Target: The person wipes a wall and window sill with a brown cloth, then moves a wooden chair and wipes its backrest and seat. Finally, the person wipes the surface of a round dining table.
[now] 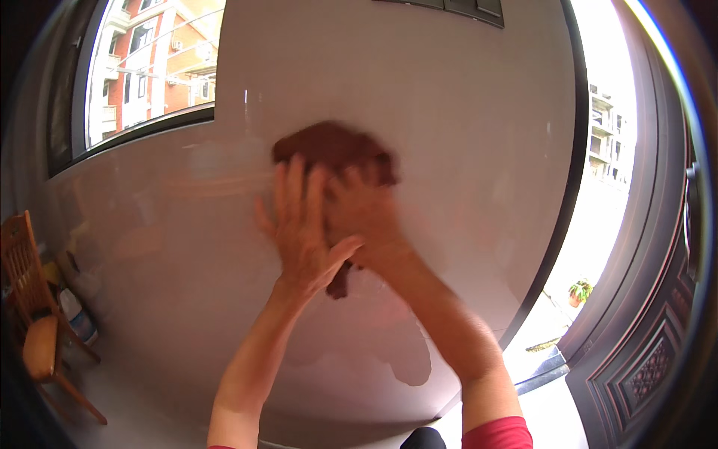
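A dark red-brown cloth [329,142] lies bunched against a pale, glossy wall, its outline smeared by motion. A tail of it hangs below the palms. My left hand [301,232] is flat over the cloth's left part, fingers stretched upward and apart, thumb toward the right hand. Beside it my right hand [366,217] presses on the cloth with fingers spread, somewhat blurred. Both arms reach up from the lower edge, and the thumbs' side of each palm hides the middle of the cloth. A wet-looking patch [411,355] shows on the wall beneath.
The wall [479,150] has a window [157,67] at upper left and a dark switch panel [471,9] at top. A wooden chair [41,348] stands far left, near a white bottle [77,314]. At right are an open doorway, a dark carved door [636,367] and a potted plant [578,292].
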`<state>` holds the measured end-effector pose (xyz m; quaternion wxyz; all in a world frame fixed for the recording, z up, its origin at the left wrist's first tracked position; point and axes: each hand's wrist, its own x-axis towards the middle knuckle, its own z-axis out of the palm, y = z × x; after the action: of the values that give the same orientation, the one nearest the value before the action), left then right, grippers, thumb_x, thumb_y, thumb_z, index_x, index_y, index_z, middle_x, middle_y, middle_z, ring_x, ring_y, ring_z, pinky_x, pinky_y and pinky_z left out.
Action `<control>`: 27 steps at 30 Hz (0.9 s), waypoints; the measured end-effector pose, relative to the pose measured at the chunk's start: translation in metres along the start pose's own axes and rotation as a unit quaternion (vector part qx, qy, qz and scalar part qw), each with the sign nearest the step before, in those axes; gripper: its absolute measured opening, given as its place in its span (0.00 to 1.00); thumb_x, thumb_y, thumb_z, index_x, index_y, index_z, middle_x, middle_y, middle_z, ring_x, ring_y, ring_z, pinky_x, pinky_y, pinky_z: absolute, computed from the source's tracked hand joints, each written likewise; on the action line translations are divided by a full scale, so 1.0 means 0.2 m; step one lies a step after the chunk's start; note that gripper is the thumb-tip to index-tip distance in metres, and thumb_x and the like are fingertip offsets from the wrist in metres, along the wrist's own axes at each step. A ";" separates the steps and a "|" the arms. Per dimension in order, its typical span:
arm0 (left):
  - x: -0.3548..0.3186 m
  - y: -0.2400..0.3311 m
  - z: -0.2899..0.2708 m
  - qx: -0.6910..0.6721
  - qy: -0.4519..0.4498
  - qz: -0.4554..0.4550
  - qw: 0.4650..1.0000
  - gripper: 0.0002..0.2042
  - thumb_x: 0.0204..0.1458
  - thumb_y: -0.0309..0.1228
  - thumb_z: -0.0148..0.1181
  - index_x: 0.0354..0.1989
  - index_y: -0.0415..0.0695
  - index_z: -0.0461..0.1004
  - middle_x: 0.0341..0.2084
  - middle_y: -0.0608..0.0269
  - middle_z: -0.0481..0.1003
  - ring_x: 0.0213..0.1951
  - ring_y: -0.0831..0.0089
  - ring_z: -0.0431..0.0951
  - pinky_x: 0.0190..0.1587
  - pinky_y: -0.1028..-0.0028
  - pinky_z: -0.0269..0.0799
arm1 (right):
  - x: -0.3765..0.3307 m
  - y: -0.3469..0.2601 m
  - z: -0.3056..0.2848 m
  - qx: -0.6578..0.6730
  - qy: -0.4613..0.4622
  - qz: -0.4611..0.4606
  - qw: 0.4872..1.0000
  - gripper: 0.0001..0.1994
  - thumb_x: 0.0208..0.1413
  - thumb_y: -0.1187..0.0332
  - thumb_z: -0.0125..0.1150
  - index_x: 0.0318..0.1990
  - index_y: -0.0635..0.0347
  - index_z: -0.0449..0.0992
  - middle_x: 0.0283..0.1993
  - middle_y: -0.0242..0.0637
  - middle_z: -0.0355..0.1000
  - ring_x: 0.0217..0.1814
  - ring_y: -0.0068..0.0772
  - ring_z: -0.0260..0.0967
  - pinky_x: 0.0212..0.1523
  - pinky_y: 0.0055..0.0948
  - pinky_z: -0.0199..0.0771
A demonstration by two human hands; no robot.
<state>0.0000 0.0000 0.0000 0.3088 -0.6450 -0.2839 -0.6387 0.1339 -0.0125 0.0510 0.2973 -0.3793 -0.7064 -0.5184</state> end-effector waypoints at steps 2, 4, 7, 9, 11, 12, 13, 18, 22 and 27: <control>0.12 0.12 0.05 0.043 -0.047 0.057 0.996 0.43 0.44 0.66 0.50 0.63 0.48 0.59 0.66 0.54 0.52 0.68 0.56 0.46 0.62 0.44 0.28 | -0.03 0.04 -0.05 -0.020 -0.013 0.068 0.997 0.31 0.47 0.51 0.55 0.58 0.55 0.64 0.61 0.42 0.55 0.58 0.54 0.53 0.57 0.58 0.50; 0.16 0.27 0.14 0.039 -0.039 0.078 0.995 0.41 0.43 0.63 0.50 0.61 0.47 0.62 0.65 0.54 0.54 0.67 0.58 0.49 0.61 0.45 0.29 | -0.11 0.18 -0.10 -0.070 0.001 0.129 0.989 0.28 0.48 0.52 0.54 0.56 0.57 0.65 0.61 0.44 0.55 0.58 0.55 0.52 0.56 0.57 0.50; 0.08 0.42 0.27 -0.036 -0.056 0.128 0.989 0.37 0.42 0.60 0.55 0.57 0.49 0.65 0.63 0.55 0.57 0.64 0.59 0.55 0.57 0.46 0.41 | -0.37 0.25 -0.06 -0.098 0.007 0.233 0.968 0.28 0.50 0.52 0.52 0.55 0.57 0.65 0.60 0.46 0.54 0.58 0.56 0.52 0.55 0.56 0.49; -0.06 0.51 0.31 -0.052 -0.075 0.158 0.983 0.36 0.40 0.60 0.56 0.56 0.49 0.66 0.61 0.57 0.60 0.62 0.60 0.59 0.53 0.48 0.47 | -0.62 0.26 -0.01 -0.141 0.064 0.209 0.966 0.28 0.50 0.51 0.52 0.56 0.55 0.66 0.55 0.42 0.56 0.56 0.52 0.52 0.50 0.53 0.52; -0.23 0.55 0.29 -0.077 -0.094 0.157 0.980 0.36 0.40 0.61 0.55 0.55 0.50 0.67 0.61 0.57 0.60 0.61 0.61 0.59 0.52 0.49 0.49 | -0.80 0.22 0.06 -0.155 0.089 0.213 0.961 0.27 0.50 0.50 0.52 0.56 0.54 0.66 0.55 0.41 0.56 0.56 0.52 0.52 0.50 0.52 0.52; -0.27 0.54 0.28 -0.090 -0.106 0.155 0.978 0.36 0.39 0.61 0.55 0.55 0.50 0.67 0.60 0.57 0.61 0.61 0.62 0.60 0.51 0.49 0.49 | -0.81 0.18 0.08 -0.161 0.099 0.217 0.958 0.27 0.50 0.49 0.52 0.56 0.53 0.67 0.55 0.41 0.56 0.56 0.51 0.52 0.50 0.52 0.52; -0.27 0.50 0.28 -0.079 -0.112 0.147 0.980 0.36 0.39 0.61 0.55 0.54 0.50 0.67 0.60 0.58 0.60 0.61 0.62 0.60 0.51 0.49 0.49 | -0.79 0.16 0.09 -0.146 0.093 0.210 0.962 0.27 0.50 0.49 0.52 0.55 0.52 0.67 0.55 0.40 0.57 0.56 0.51 0.53 0.50 0.52 0.52; -0.08 0.30 0.15 -0.012 -0.095 0.078 0.992 0.36 0.40 0.61 0.55 0.56 0.51 0.66 0.62 0.57 0.58 0.64 0.60 0.55 0.54 0.46 0.46 | -0.44 0.10 0.02 -0.099 0.070 0.136 0.983 0.23 0.48 0.49 0.54 0.50 0.48 0.72 0.55 0.37 0.59 0.52 0.48 0.56 0.50 0.52 0.54; 0.07 0.03 -0.06 0.104 -0.071 0.014 0.992 0.38 0.44 0.61 0.52 0.59 0.47 0.62 0.64 0.56 0.54 0.67 0.56 0.48 0.60 0.43 0.34 | 0.02 -0.06 0.00 0.000 0.135 0.045 0.990 0.19 0.45 0.52 0.56 0.44 0.47 0.76 0.54 0.34 0.64 0.51 0.43 0.60 0.53 0.53 0.55; 0.04 -0.21 -0.27 0.138 0.006 -0.041 0.990 0.36 0.53 0.58 0.46 0.61 0.41 0.56 0.63 0.52 0.54 0.65 0.55 0.50 0.62 0.48 0.33 | 0.32 -0.30 0.05 0.111 0.224 -0.031 0.968 0.20 0.43 0.56 0.59 0.45 0.49 0.76 0.51 0.31 0.68 0.51 0.36 0.63 0.51 0.45 0.62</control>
<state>-0.0670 -0.0137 0.0088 0.3704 -0.5803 -0.3933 -0.6094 0.0489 0.0013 0.0694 0.4722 -0.1956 -0.6862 -0.5175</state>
